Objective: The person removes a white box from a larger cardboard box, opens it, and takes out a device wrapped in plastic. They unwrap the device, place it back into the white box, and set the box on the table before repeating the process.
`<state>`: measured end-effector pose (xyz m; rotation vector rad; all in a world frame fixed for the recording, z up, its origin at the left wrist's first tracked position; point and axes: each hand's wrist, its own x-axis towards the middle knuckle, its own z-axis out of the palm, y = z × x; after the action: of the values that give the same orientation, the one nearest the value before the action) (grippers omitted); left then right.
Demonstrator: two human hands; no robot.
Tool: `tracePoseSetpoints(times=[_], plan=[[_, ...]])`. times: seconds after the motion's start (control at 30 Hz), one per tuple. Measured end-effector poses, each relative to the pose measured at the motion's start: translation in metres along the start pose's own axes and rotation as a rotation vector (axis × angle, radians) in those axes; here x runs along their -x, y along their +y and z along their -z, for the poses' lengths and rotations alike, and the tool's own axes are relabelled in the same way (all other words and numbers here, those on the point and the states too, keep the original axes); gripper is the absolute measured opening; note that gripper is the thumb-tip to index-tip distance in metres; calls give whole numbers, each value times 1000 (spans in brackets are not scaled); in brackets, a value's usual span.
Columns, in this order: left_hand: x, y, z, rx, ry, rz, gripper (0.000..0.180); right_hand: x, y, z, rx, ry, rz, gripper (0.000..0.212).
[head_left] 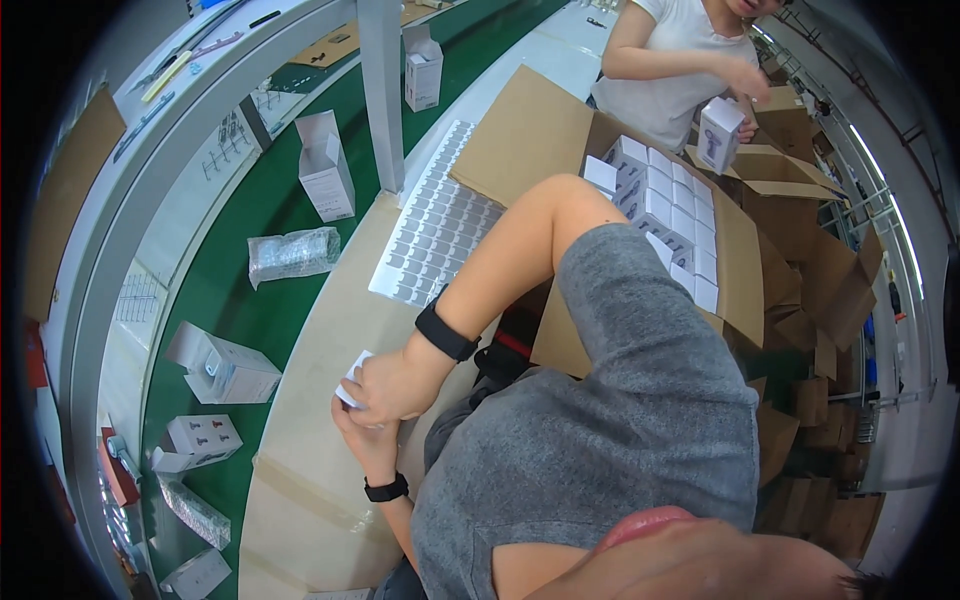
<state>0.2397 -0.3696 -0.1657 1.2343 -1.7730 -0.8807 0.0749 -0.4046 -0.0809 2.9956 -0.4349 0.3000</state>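
Over the beige table edge (300, 480), both my hands are closed around a small white box (352, 380), mostly covered by my fingers. My right hand (392, 385), with a black band on its wrist, lies over the box from above. Beneath it, my left hand (368, 440), also with a black wristband, grips the box from below. Beside my right forearm, a sheet of silver-grey stickers (425, 240) lies on the table. Behind my right arm stands a cardboard carton (740, 270) with its flaps up, holding rows of white boxes (655, 210).
A green conveyor belt (270, 310) carries several open white boxes (325, 170) and a bubble-wrapped item (292, 255). A white post (378, 100) rises at the table's far edge. Across the carton, a co-worker (665, 60) holds a white box (718, 135). More cartons (820, 270) are stacked at right.
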Motion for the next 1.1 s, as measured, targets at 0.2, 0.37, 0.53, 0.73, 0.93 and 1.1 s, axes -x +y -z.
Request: tracePoseSetpoints(times=[0.2, 0.37, 0.53, 0.73, 0.93, 1.1], plan=[[2, 7, -3, -53, -24, 4, 82, -1, 3, 9, -131, -118, 9, 36], [-11, 19, -16, 21, 12, 141, 79, 7, -2, -17, 91, -30, -51, 33], [-9, 11, -23, -60, 12, 25, 83, 9, 12, -14, 15, -55, -94, 30], [-6, -1, -14, 54, -35, 78, 87, 19, 17, 0, -174, 66, -63, 33], [0, -12, -2, 19, -141, -3, 86, 2, 29, -3, -402, -174, -65, 30], [-29, 12, -3, -16, -143, -36, 84, 6, 40, 20, -377, -322, -149, 43]])
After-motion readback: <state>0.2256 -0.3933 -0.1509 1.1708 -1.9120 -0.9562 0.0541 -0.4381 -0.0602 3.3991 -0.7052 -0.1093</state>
